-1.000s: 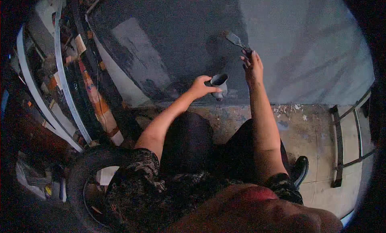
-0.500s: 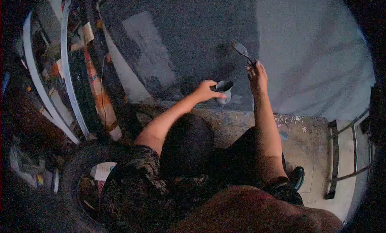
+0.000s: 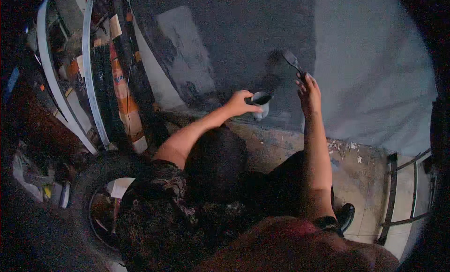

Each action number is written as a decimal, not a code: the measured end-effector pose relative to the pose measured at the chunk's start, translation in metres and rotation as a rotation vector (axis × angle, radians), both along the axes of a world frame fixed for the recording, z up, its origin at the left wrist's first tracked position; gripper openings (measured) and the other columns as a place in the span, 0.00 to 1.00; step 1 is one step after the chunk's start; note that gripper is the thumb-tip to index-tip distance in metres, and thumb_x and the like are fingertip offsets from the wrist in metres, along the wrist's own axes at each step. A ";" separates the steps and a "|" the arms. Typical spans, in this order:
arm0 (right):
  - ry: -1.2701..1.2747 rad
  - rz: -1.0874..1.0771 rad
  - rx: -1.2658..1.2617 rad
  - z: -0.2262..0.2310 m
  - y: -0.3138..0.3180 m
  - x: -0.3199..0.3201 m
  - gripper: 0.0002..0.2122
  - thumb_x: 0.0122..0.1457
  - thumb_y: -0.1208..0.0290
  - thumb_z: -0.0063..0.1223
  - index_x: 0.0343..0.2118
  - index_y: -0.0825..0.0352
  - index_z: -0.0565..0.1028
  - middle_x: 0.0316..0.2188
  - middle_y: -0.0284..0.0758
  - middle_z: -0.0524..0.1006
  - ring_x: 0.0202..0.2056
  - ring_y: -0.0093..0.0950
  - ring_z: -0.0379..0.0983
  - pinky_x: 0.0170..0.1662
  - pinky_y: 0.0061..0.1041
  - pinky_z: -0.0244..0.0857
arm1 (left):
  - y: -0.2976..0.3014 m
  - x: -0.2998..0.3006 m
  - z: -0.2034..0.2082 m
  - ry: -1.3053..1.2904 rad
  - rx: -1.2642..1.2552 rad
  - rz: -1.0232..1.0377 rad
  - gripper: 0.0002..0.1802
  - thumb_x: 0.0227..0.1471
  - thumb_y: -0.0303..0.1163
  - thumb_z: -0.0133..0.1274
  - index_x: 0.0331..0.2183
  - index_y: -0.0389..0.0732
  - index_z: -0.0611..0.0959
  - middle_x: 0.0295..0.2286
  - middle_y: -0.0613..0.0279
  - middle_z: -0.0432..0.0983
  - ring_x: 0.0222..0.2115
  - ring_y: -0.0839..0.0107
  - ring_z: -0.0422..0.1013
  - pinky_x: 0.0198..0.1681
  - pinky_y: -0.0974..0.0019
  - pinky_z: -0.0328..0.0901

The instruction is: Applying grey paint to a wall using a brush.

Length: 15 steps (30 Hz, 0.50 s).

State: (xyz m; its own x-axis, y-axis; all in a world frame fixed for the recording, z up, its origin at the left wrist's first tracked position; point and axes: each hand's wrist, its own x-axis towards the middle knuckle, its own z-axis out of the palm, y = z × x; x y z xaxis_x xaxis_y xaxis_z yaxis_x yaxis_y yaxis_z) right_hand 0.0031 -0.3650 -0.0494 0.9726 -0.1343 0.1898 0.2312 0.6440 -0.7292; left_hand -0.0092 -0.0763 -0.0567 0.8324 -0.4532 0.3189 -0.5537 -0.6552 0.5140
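My left hand (image 3: pixel 238 105) is wrapped round a small pale cup (image 3: pixel 263 111) with a dark inside, tilted in front of the wall. What lies in the cup is too dark to make out. Farther right and higher, my right hand (image 3: pixel 309 91) grips a flat paintbrush (image 3: pixel 291 60) by its handle. Its broad end points up and left, close to the dark grey part of the wall (image 3: pixel 248 33); I cannot tell whether it touches. A lighter grey area (image 3: pixel 365 61) lies to the right of a straight edge.
Long curved-looking strips (image 3: pixel 89 75) and an orange-brown cardboard piece (image 3: pixel 124 91) lean at the left. A tyre (image 3: pixel 79 197) lies by my left side. Pale flakes (image 3: pixel 349 147) litter the floor along the wall. A dark metal frame (image 3: pixel 391 197) stands at the right.
The whole view has shifted, so the wall and the strips sit farther right and a little higher or lower. The brush has moved right with my right hand; both hands keep their holds.
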 end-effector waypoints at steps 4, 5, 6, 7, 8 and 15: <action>-0.070 -0.013 -0.044 0.003 -0.005 0.013 0.17 0.60 0.60 0.49 0.48 0.62 0.69 0.40 0.29 0.77 0.41 0.24 0.72 0.46 0.26 0.59 | 0.020 -0.012 0.015 0.043 -0.092 0.068 0.29 0.32 0.47 0.69 0.32 0.33 0.82 0.30 0.57 0.77 0.34 0.68 0.73 0.38 0.66 0.64; -0.101 -0.027 -0.046 -0.006 -0.008 0.012 0.16 0.60 0.60 0.50 0.48 0.62 0.69 0.40 0.30 0.77 0.40 0.24 0.72 0.45 0.26 0.59 | 0.018 -0.020 0.022 0.226 -0.159 0.050 0.27 0.33 0.44 0.69 0.32 0.32 0.82 0.28 0.60 0.78 0.33 0.71 0.73 0.38 0.67 0.64; -0.103 -0.025 -0.036 -0.006 -0.005 0.010 0.16 0.60 0.60 0.50 0.48 0.62 0.69 0.40 0.30 0.77 0.40 0.24 0.72 0.45 0.26 0.59 | 0.026 -0.025 0.028 0.253 -0.174 0.052 0.22 0.36 0.39 0.68 0.31 0.33 0.83 0.26 0.64 0.78 0.30 0.77 0.72 0.36 0.70 0.64; -0.117 -0.018 -0.009 -0.007 -0.005 0.012 0.16 0.60 0.60 0.50 0.47 0.62 0.70 0.40 0.31 0.77 0.40 0.24 0.72 0.44 0.26 0.59 | 0.022 -0.031 0.035 0.255 -0.167 0.044 0.22 0.36 0.39 0.68 0.31 0.33 0.83 0.26 0.64 0.78 0.30 0.77 0.72 0.36 0.70 0.64; -0.130 -0.012 0.014 -0.009 -0.007 0.014 0.15 0.59 0.60 0.50 0.46 0.62 0.70 0.39 0.31 0.77 0.39 0.23 0.73 0.43 0.26 0.59 | 0.017 -0.038 0.038 0.330 -0.276 0.025 0.20 0.37 0.39 0.68 0.30 0.33 0.83 0.27 0.64 0.78 0.31 0.77 0.71 0.36 0.71 0.64; -0.112 0.039 0.077 0.000 -0.018 0.000 0.13 0.60 0.62 0.50 0.44 0.61 0.69 0.42 0.31 0.76 0.41 0.24 0.71 0.44 0.25 0.57 | -0.044 -0.049 0.046 0.323 -0.338 -0.039 0.22 0.35 0.40 0.69 0.30 0.34 0.83 0.29 0.64 0.77 0.31 0.73 0.71 0.35 0.70 0.63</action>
